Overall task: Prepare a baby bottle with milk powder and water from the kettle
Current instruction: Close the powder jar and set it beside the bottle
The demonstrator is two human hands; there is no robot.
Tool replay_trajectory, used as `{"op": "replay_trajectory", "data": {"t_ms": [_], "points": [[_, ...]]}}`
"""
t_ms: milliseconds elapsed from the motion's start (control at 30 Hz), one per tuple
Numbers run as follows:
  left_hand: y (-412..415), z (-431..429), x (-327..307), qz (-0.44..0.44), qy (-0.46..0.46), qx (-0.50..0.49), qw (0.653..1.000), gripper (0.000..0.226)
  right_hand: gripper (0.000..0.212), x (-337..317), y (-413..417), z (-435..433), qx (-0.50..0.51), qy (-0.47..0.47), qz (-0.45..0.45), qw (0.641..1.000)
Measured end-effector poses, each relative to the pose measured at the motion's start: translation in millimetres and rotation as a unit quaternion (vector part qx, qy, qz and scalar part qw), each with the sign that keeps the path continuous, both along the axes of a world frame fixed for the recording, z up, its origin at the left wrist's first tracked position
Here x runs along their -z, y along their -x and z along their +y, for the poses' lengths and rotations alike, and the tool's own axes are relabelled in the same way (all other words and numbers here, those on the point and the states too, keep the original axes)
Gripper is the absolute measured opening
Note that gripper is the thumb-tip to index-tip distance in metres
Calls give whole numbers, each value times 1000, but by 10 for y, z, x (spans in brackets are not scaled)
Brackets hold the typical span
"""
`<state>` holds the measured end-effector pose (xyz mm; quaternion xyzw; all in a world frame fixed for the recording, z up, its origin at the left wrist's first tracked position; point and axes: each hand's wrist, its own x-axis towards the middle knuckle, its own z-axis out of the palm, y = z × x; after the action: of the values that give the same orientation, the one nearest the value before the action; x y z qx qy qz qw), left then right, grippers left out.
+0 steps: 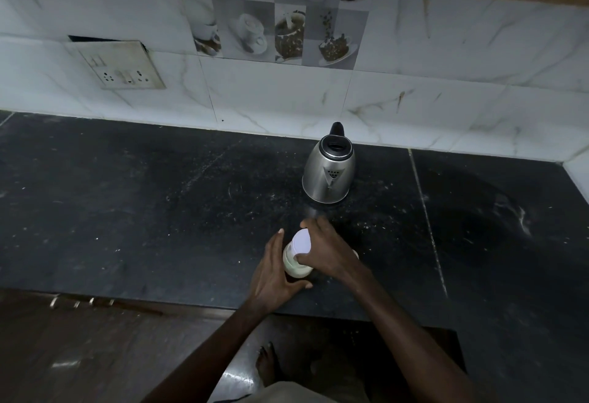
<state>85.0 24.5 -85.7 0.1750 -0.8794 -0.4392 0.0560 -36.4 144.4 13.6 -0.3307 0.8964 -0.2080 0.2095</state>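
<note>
A baby bottle [294, 267] with pale milk inside stands upright on the black counter [143, 211], near its front edge. My left hand [275, 270] wraps the bottle's body from the left. My right hand [326, 248] grips the white cap [302, 241] on top, fingers curled round it. A steel kettle [330, 173] with a black lid and handle stands behind the bottle, close to the wall, its spout facing me. A small pale object [355, 254] peeks out from under my right hand; I cannot tell what it is.
White marble-look tiles [287, 102] back the counter, with a socket plate [119, 66] at the left. The counter's front edge runs just under my wrists. My bare foot [267, 362] shows on the floor below.
</note>
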Motion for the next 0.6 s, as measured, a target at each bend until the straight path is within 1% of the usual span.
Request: {"op": "replay_trajectory", "data": {"t_ms": [100,167,233,400,600], "points": [[-30,-59,63,-45,-44,10,998,149,74,68,-18,-13,-24,-18,5,1000],[-1,-72,54,-54,-80,14,995,151,71,111,-31,-11,-42,-21,10,999],[47,-61,24,-57,-89,19,994,151,67,138,-38,-8,-52,-23,20,998],[134,12,-83,-57,-94,-11,994,141,67,184,-73,-43,-81,-35,25,996],[137,29,-48,-61,-100,-51,992,129,68,190,-17,-27,-101,-57,17,993]]}}
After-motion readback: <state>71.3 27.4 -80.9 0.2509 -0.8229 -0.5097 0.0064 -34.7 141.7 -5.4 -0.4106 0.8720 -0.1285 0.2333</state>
